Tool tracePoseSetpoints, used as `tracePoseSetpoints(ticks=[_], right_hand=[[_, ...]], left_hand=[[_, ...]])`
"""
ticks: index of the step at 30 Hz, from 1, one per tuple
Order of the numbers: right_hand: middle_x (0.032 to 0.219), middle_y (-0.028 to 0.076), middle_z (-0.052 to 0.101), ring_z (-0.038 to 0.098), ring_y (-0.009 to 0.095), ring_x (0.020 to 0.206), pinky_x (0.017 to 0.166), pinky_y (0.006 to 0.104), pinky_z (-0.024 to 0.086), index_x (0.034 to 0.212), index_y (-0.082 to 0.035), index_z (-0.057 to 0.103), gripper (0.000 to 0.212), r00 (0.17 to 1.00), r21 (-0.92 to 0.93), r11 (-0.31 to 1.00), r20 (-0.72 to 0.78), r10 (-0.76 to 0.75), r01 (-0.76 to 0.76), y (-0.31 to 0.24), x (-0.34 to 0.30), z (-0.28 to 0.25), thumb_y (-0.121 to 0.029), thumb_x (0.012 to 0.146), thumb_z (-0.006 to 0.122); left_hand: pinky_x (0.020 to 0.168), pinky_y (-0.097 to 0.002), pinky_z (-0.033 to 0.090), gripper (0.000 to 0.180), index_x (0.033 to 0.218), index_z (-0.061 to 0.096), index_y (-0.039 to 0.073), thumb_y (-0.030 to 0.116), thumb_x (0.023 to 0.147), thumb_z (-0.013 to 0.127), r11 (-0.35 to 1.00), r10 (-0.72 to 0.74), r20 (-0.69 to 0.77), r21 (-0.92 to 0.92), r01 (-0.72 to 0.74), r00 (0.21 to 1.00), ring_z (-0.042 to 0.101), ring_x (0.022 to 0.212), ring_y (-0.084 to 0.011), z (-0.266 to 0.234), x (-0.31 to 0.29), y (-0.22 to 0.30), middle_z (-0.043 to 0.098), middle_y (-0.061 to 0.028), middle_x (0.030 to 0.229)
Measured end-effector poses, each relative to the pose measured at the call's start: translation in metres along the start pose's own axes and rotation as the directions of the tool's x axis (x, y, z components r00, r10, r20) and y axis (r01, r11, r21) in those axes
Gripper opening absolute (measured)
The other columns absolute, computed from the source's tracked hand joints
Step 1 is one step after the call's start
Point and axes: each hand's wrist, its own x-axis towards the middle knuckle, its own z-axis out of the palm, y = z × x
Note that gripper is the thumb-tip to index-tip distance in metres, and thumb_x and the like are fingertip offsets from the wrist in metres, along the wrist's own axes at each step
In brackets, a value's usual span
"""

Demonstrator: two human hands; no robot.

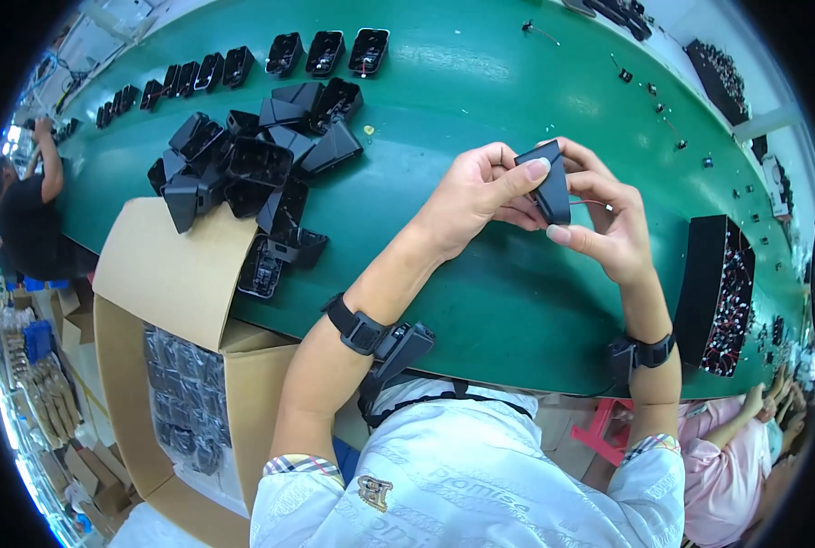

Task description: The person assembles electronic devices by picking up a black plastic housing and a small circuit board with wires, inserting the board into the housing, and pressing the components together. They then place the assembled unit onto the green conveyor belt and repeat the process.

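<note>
At one o'clock above the green tabletop [462, 306], a black wedge-shaped plastic housing [552, 187], long axis eleven-to-five, is pinched by the left hand [482, 189] from nine o'clock and gripped by the half-curled right hand [616, 212] from three, neither nearer.

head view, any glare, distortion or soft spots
Head view: edges of the green table curve, corners go black; head view: pale glare on its upper part; head view: black housing looks fairly sharp; head view: tiny parts in the black box at right too small to separate.
</note>
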Motion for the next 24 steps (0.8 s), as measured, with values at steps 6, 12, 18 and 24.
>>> tracePoseSetpoints(ticks=[6,12,18,24], right_hand=[[0.135,0.012,0.064,0.061,0.02,0.12,0.107,0.0341,0.044,0.118,0.0,0.071,0.047,0.947,0.589,0.748,0.108,0.301,-0.305,0.036,-0.004,0.009,-0.023,0.079,0.083],[0.136,0.016,0.063,0.062,0.025,0.119,0.098,0.0365,0.05,0.144,0.002,0.053,0.072,0.97,0.743,0.634,0.086,0.227,-0.215,0.041,0.012,0.006,-0.036,0.089,0.08],[0.136,0.017,0.063,0.062,0.027,0.12,0.098,0.0381,0.05,0.146,0.002,0.05,0.065,0.986,0.776,0.61,0.093,0.141,-0.161,0.041,0.081,0.003,-0.036,0.098,0.071],[0.131,0.013,0.064,0.063,0.024,0.116,0.099,0.0369,0.051,0.141,-0.002,0.055,0.054,0.971,0.803,0.545,0.183,0.155,-0.238,0.032,0.094,0.034,-0.032,0.099,0.069]], left_hand=[[0.052,-0.0265,0.056,0.053,0.076,0.053,0.006,0.051,0.095,0.074,0.934,-0.039,-0.202,0.342,0.108,0.979,0.072,0.061,-0.018,-0.01,0.003,-0.003,0.069,-0.014,0.069],[0.053,-0.0314,0.052,0.059,0.072,0.06,0.003,0.052,0.105,0.056,0.889,0.207,-0.311,0.455,-0.046,0.928,0.067,0.053,-0.0156,-0.013,0.008,0.0,0.063,-0.0081,0.056],[0.055,-0.0366,0.051,0.042,0.083,0.065,0.001,0.036,0.106,0.057,0.629,0.562,-0.332,0.766,-0.131,0.757,0.067,0.056,-0.0221,-0.028,0.005,0.012,0.063,-0.0087,0.058],[0.074,-0.0386,0.056,0.044,0.129,0.061,0.003,0.027,0.095,0.073,0.497,0.76,-0.222,0.804,-0.326,0.61,0.068,0.097,-0.0315,-0.026,0.002,0.037,0.066,-0.0171,0.118]])
